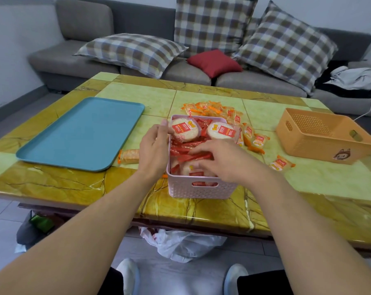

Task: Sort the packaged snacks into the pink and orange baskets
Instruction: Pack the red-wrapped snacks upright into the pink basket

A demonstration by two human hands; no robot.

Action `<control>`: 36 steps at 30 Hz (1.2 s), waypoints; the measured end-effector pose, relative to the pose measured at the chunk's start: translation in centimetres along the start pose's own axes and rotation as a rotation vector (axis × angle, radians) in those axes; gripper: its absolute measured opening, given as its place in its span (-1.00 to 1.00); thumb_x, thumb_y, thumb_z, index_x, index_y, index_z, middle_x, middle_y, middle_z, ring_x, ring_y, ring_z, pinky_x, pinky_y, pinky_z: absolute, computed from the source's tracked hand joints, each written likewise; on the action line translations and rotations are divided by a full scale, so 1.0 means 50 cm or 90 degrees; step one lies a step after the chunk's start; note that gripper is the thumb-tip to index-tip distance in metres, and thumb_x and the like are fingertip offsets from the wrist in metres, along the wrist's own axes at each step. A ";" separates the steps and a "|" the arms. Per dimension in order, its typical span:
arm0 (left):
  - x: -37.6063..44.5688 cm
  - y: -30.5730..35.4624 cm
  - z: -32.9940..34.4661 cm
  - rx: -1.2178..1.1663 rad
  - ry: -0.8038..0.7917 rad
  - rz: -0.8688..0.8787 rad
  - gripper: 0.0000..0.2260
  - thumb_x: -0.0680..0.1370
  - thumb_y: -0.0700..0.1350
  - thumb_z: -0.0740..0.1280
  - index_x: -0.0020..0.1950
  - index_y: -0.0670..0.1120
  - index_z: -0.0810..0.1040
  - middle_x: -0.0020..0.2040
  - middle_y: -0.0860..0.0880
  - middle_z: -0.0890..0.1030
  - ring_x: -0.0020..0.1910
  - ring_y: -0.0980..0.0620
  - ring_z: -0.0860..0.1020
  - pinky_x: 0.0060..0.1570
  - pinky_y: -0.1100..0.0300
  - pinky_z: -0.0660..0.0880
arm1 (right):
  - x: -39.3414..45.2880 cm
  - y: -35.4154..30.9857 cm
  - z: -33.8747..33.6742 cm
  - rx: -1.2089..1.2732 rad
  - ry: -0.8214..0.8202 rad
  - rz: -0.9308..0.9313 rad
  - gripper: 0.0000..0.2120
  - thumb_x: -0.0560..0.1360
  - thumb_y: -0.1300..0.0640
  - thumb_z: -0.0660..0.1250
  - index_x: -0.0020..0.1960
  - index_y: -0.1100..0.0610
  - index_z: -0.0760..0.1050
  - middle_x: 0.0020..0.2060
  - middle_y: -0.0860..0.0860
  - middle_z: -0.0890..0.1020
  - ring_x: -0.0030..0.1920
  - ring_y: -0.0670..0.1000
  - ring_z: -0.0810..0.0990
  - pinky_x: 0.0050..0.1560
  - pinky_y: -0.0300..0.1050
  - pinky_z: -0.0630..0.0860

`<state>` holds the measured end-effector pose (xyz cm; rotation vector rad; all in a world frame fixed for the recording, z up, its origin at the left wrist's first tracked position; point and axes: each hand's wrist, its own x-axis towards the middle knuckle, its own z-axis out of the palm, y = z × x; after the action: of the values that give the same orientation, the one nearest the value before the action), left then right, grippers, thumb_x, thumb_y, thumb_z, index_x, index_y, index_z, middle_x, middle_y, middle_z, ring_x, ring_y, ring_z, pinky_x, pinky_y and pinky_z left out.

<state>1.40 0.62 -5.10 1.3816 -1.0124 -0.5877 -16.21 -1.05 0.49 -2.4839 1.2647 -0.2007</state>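
Note:
The pink basket [198,189] stands at the table's near edge, full of red packets [186,149] and round rice-cracker packs [185,130]. My left hand [153,149] rests against its left rim, thumb touching a round pack. My right hand [225,160] lies flat inside the basket on the red packets, fingers spread; a grip cannot be made out. The orange basket [322,136] sits at the right with nothing visible inside. Several orange-wrapped snacks [233,118] lie on the table behind and to the right of the pink basket.
A blue tray [80,133] lies on the left of the green and yellow table [63,184]. One orange-wrapped snack [129,156] lies by the tray's right edge, another [280,163] near the orange basket. A grey sofa with cushions [212,22] stands behind.

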 end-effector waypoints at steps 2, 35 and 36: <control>0.001 -0.006 0.003 -0.005 0.001 -0.003 -0.58 0.70 0.11 0.12 0.00 -0.15 0.62 -0.08 0.16 0.60 -0.21 0.57 0.47 -0.33 0.58 0.35 | 0.004 -0.007 0.009 -0.054 -0.020 0.014 -0.56 0.52 -0.06 0.46 0.38 -0.05 0.55 0.23 -0.01 0.60 0.21 0.04 0.55 0.19 -0.05 0.49; -0.014 0.004 0.006 0.176 -0.126 0.124 -0.57 0.52 -0.13 0.47 0.35 0.00 0.43 0.52 0.03 0.29 0.50 0.08 0.21 0.43 0.17 0.19 | -0.004 -0.011 0.005 0.056 -0.034 0.046 -0.87 0.48 -0.05 0.49 0.00 -0.07 0.75 -0.27 -0.12 0.70 -0.22 -0.10 0.62 -0.27 -0.27 0.44; -0.015 0.005 0.007 0.175 -0.125 0.123 -0.58 0.53 -0.13 0.45 0.35 0.00 0.43 0.53 0.05 0.28 0.51 0.09 0.20 0.44 0.15 0.19 | -0.006 -0.003 -0.005 0.094 -0.009 0.062 -0.87 0.48 -0.09 0.49 -0.04 -0.09 0.75 -0.27 -0.12 0.70 -0.20 -0.11 0.61 -0.22 -0.33 0.42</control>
<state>0.65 1.11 -5.08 1.4620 -1.4094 -0.4569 -16.36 -0.78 0.77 -2.2904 1.3123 -0.2433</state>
